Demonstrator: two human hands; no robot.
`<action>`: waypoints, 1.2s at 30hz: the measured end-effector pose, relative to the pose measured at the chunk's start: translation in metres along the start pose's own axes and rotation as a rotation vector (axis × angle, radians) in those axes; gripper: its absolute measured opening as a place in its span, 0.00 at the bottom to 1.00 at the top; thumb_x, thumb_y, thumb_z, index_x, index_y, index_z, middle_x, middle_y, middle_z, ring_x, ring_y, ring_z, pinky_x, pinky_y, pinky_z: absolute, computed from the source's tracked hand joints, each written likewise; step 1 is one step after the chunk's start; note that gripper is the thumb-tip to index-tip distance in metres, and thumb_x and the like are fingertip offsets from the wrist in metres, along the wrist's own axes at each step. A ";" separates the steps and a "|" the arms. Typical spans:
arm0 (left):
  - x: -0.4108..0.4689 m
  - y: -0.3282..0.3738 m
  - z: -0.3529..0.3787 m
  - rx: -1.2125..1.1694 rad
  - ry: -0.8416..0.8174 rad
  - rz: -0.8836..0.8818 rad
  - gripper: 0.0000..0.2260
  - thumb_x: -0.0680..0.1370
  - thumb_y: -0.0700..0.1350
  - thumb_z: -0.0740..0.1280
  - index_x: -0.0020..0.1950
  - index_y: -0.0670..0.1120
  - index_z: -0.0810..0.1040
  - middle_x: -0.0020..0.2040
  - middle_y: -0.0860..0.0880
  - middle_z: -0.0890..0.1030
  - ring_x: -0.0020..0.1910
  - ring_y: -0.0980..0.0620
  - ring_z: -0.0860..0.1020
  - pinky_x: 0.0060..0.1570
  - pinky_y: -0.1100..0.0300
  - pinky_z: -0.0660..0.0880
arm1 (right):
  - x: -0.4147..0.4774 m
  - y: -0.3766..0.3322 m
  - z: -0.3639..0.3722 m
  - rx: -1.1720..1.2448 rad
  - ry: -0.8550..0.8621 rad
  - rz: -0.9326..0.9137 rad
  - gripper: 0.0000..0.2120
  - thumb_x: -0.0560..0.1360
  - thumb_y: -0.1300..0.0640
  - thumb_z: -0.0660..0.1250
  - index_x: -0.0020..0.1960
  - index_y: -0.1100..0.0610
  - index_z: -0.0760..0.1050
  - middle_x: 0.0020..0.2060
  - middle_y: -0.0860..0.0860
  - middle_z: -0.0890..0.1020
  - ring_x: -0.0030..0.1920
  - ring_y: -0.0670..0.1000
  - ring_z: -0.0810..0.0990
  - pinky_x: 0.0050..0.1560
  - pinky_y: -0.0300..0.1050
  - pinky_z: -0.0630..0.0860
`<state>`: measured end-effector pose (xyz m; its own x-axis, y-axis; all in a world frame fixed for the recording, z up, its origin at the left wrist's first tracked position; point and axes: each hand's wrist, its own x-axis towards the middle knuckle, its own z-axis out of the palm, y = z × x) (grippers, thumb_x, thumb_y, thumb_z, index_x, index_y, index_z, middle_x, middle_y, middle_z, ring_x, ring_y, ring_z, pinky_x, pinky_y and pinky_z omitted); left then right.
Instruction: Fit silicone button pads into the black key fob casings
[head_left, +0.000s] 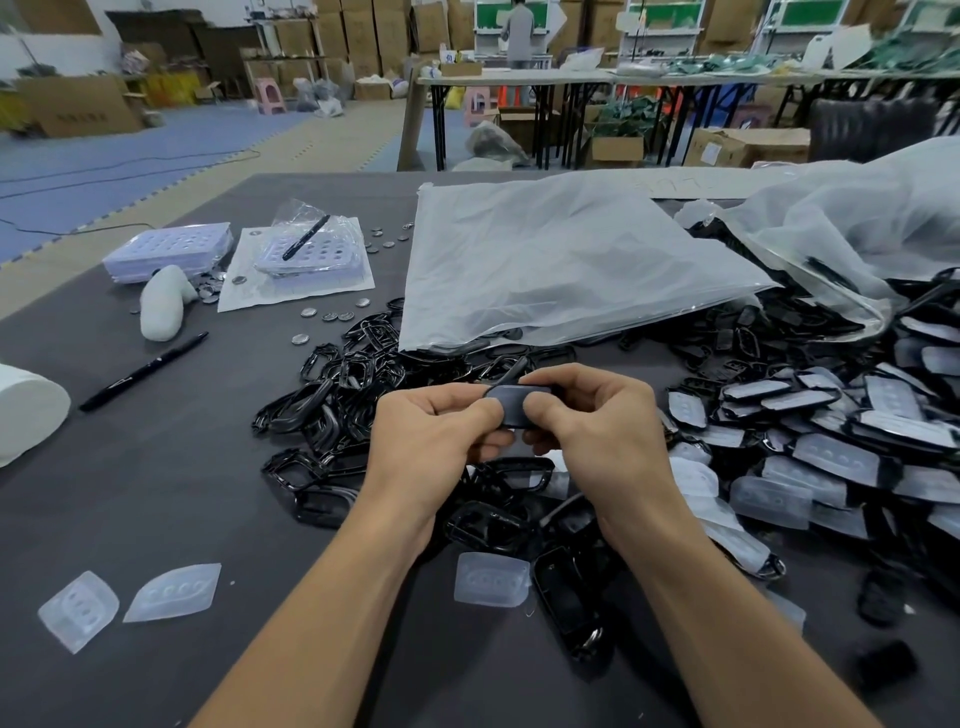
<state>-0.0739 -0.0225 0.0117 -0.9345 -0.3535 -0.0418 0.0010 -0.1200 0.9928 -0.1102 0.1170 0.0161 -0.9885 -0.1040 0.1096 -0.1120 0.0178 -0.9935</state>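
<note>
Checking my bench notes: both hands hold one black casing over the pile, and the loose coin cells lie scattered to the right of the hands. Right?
No. The head view shows the loose coin cells scattered to the left of the hands, near the white trays. The rest holds: left hand and right hand both hold one black casing over the pile.

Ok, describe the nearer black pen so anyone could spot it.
Find the white roll at the dark table's left edge. Just right of it the pen lies on bare tabletop; the other pen rests farther back on a bagged tray.
</note>
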 end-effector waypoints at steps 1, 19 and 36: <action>0.000 0.000 0.000 -0.002 -0.005 -0.002 0.05 0.77 0.33 0.72 0.48 0.40 0.87 0.39 0.41 0.87 0.35 0.50 0.85 0.36 0.62 0.81 | 0.000 0.000 0.000 0.008 0.000 0.008 0.14 0.75 0.68 0.72 0.40 0.50 0.86 0.35 0.51 0.87 0.32 0.49 0.84 0.37 0.43 0.82; 0.001 -0.001 0.002 0.062 0.053 0.031 0.09 0.75 0.31 0.72 0.43 0.44 0.88 0.36 0.41 0.86 0.31 0.50 0.84 0.33 0.60 0.80 | 0.002 0.003 -0.003 0.064 -0.016 0.019 0.15 0.76 0.69 0.68 0.44 0.51 0.87 0.38 0.53 0.88 0.32 0.54 0.84 0.37 0.44 0.82; -0.003 -0.001 0.004 0.253 0.083 0.167 0.10 0.75 0.40 0.76 0.37 0.54 0.88 0.31 0.47 0.85 0.29 0.48 0.83 0.37 0.47 0.83 | 0.001 0.001 0.000 0.059 -0.114 0.019 0.13 0.76 0.70 0.70 0.37 0.58 0.84 0.32 0.55 0.85 0.31 0.57 0.86 0.34 0.47 0.82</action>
<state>-0.0728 -0.0180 0.0113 -0.8967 -0.4245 0.1251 0.0534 0.1767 0.9828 -0.1109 0.1166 0.0152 -0.9720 -0.2169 0.0901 -0.0839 -0.0376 -0.9958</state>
